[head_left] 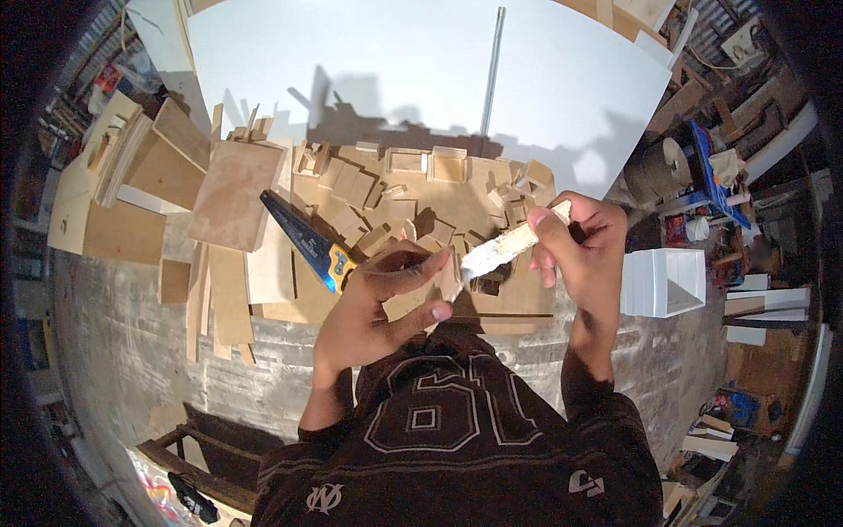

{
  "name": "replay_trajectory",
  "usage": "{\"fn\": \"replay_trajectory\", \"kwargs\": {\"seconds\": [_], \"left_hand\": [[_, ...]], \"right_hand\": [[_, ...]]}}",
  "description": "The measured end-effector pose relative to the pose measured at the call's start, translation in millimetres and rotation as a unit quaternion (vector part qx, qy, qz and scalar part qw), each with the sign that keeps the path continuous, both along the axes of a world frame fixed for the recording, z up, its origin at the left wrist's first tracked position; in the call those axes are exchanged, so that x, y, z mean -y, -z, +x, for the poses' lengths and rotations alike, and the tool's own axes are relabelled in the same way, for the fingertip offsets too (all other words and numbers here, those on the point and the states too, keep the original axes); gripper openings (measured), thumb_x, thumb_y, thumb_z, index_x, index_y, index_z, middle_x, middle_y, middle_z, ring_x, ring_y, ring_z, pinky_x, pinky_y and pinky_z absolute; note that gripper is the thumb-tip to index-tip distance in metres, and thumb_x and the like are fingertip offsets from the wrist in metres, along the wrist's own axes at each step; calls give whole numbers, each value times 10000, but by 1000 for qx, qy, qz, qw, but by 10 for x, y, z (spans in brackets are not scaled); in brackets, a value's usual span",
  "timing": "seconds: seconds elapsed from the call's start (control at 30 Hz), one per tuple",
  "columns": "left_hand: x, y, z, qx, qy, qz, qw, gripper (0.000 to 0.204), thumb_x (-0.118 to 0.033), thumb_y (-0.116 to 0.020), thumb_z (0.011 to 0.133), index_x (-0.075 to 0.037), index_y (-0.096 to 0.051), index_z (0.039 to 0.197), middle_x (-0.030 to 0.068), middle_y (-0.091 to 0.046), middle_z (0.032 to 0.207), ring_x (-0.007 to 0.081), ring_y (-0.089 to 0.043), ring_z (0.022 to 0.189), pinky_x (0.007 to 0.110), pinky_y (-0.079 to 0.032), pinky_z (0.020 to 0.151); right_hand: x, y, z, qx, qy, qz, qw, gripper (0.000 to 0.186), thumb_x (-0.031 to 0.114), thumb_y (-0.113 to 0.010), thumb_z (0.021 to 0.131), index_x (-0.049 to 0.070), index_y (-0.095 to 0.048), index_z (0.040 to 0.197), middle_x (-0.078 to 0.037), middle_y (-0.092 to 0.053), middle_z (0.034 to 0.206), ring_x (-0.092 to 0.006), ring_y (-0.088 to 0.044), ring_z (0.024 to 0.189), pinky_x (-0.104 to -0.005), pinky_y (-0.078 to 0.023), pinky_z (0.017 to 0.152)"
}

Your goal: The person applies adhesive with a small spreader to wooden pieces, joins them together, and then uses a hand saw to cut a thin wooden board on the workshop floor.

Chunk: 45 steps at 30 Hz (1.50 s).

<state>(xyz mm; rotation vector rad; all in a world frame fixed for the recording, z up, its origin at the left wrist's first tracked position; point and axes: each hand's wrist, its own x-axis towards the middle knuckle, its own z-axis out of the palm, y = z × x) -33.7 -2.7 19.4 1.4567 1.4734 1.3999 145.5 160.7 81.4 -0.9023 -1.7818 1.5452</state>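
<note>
My left hand (364,312) pinches a small thin wooden piece (450,277) between thumb and fingers, with its edge turned toward me. In my right hand (587,255) is a flat wooden stick (521,239), its far end coated in white paste. The coated tip meets or nearly meets the wooden piece; I cannot tell if they touch. Both hands are above the near part of a tan wooden worktop (518,303). Just left of my left hand lies a handsaw (303,239) with a dark blue blade and a yellow and blue handle.
Several small wooden blocks and box-like parts (356,184) are scattered over the worktop. A wooden panel (235,195) and larger wooden boxes (123,228) stand at the left. A big white board (404,70) rises behind. White bins (663,283) are at the right.
</note>
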Motion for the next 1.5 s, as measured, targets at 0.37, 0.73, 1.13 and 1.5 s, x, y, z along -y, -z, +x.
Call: {"fn": "replay_trajectory", "kwargs": {"seconds": [0.37, 0.73, 1.13, 1.5], "left_hand": [[-77, 61, 104, -86, -267, 131, 951, 603, -97, -908, 583, 19, -704, 1138, 107, -699, 954, 205, -638, 847, 313, -512, 761], [-136, 280, 51, -102, -310, 227, 918, 692, -147, -889, 617, 92, -616, 1206, 218, -691, 1086, 295, -671, 970, 405, -539, 877], [-297, 433, 129, -38, -343, 327, 880, 806, -135, -945, 600, 22, -577, 1300, 238, -681, 1099, 307, -691, 968, 387, -572, 831], [-392, 674, 252, -109, -435, 226, 865, 896, -164, -843, 725, 2, -317, 1432, 193, -513, 1293, 292, -629, 1039, 384, -541, 904]], "right_hand": [[470, 177, 120, -4, 71, 402, 913, 116, 29, -772, 754, 19, -750, 868, -96, -667, 643, -188, -630, 517, -273, -495, 507], [565, 344, 165, -189, -57, 442, 875, 411, 46, -872, 626, -53, -732, 1000, -92, -681, 708, -182, -683, 603, -315, -593, 554], [579, 191, 156, -125, -183, 427, 877, 565, 63, -866, 680, 21, -662, 1206, -36, -702, 881, -164, -704, 710, -344, -619, 718], [760, 268, 96, -78, -163, 443, 878, 419, 72, -807, 770, 29, -677, 1166, -28, -696, 912, -160, -709, 759, -367, -627, 764]]}}
